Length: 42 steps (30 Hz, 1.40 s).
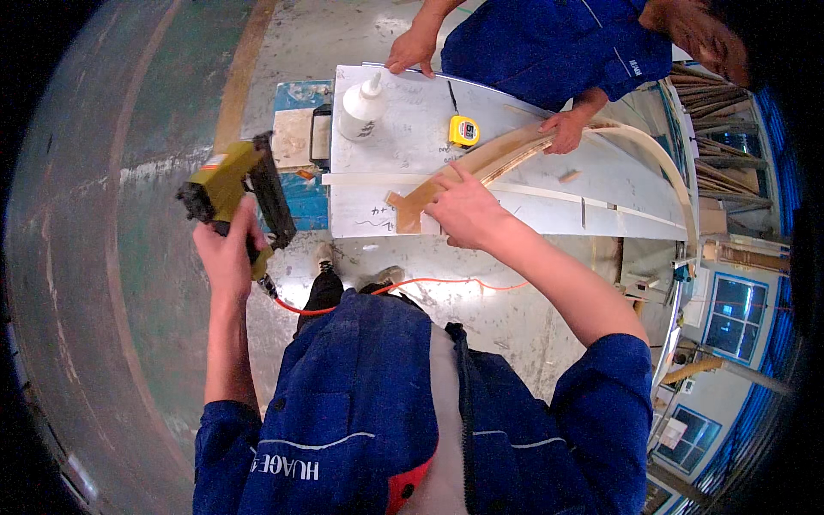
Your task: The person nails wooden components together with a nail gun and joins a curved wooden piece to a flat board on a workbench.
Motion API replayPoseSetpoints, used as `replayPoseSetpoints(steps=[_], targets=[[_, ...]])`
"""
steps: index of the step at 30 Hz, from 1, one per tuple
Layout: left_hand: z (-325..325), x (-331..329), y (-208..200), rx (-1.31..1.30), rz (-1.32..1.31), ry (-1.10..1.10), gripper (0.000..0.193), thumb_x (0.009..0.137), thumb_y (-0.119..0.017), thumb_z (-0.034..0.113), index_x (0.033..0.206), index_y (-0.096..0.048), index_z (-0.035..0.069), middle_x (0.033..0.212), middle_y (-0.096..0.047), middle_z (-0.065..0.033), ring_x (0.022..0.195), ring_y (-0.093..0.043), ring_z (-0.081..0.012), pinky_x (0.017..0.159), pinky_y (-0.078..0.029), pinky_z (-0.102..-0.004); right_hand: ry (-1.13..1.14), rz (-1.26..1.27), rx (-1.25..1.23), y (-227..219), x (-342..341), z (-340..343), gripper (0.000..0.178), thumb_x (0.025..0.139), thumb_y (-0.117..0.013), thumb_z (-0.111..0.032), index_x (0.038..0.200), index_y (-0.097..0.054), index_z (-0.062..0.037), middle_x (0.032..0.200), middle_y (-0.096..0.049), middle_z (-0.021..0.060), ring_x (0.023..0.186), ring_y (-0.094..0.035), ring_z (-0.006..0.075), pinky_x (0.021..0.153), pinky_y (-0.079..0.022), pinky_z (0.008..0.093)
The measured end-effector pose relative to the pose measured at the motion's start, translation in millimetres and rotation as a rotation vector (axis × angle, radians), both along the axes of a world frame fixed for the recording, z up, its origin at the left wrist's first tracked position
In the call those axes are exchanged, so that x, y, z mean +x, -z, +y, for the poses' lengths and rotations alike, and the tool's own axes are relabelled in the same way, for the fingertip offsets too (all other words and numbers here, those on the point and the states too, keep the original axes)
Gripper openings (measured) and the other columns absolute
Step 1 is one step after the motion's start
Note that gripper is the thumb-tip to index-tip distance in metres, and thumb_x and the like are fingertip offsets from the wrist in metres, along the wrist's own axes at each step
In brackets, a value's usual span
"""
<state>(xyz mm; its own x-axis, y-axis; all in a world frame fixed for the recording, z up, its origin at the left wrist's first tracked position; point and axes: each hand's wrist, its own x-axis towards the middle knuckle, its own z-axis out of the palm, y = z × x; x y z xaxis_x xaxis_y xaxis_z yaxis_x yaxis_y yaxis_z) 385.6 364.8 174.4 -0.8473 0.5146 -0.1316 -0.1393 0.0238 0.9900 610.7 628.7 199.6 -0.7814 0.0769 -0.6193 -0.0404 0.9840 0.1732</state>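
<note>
My left hand (pixel 227 257) is closed around the handle of a yellow-green and black nail gun (pixel 225 182), held up off the left end of the table. An orange air hose runs from the gun's lower end. My right hand (pixel 468 210) grips a curved wooden piece (pixel 498 159) near its close end, over the white tabletop (pixel 386 215). Some of its fingers are hidden behind the wood. Across the table, a co-worker's hand (pixel 566 130) holds the same piece farther along. The co-worker's other hand (pixel 414 50) rests at the table's far edge.
On the tabletop stand a white squeeze bottle (pixel 362 110) and a yellow tape measure (pixel 464 130). A long pale strip (pixel 532 196) lies along it. The orange hose (pixel 412 281) passes in front of my body. Wood pieces (pixel 712 142) are stacked at the right.
</note>
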Motion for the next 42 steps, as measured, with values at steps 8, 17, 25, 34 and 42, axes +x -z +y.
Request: replayPoseSetpoints(steps=[8,17,25,34,42], targets=[[1,-11,-20,0.36,-0.108,-0.018,0.029,0.103,-0.057,0.023,0.078,-0.049,0.009,0.064,-0.044,0.0,0.053,-0.042,-0.0114,0.051,-0.037,-0.0286,0.121,0.23,-0.067,-17,27,4,0.038,0.073,-0.08,-0.025,0.108,-0.074,-0.0146,0.111,-0.072,0.0094,0.13,-0.054,0.0295,0.118,-0.031,0.0528],[82,95,-87,0.628,-0.677,0.384,0.032,0.106,-0.05,0.039,0.097,-0.053,0.009,0.08,-0.049,0.0,0.071,-0.047,-0.0146,0.076,-0.043,-0.0337,0.64,1.24,-0.411,-93,98,-63,0.066,0.082,-0.076,-0.038,0.137,-0.057,-0.006,0.14,-0.054,0.0229,0.132,-0.05,0.0386,0.112,-0.039,0.0491],[216,255,-87,0.466,-0.844,0.993,0.031,0.102,-0.055,0.009,0.13,-0.041,0.005,0.119,-0.058,-0.0103,0.112,-0.055,-0.02,0.104,-0.043,-0.0394,1.0,1.412,-0.409,-75,185,-79,0.094,0.081,-0.075,-0.011,0.156,-0.019,-0.0007,0.154,-0.036,0.0277,0.139,-0.041,0.0453,0.114,-0.038,0.0461],[301,419,-31,0.189,-0.7,1.27,0.067,0.097,-0.059,0.004,0.151,-0.021,-0.002,0.14,-0.054,-0.0215,0.133,-0.051,-0.0284,0.117,-0.035,-0.043,1.493,1.637,-0.511,11,347,-17,0.071,0.087,-0.066,-0.002,0.152,-0.037,-0.0054,0.125,-0.062,0.0286,0.117,-0.059,0.0479,0.099,-0.049,0.048],[345,417,51,-0.242,0.616,1.548,0.033,0.092,-0.065,0.018,0.122,-0.066,0.003,0.102,-0.073,-0.0195,0.094,-0.072,-0.0322,0.085,-0.056,-0.0391,1.276,1.556,-0.025,65,482,144,0.067,0.082,-0.064,0.004,0.146,-0.049,-0.0079,0.115,-0.066,0.0276,0.101,-0.065,0.0453,0.086,-0.052,0.0469]])
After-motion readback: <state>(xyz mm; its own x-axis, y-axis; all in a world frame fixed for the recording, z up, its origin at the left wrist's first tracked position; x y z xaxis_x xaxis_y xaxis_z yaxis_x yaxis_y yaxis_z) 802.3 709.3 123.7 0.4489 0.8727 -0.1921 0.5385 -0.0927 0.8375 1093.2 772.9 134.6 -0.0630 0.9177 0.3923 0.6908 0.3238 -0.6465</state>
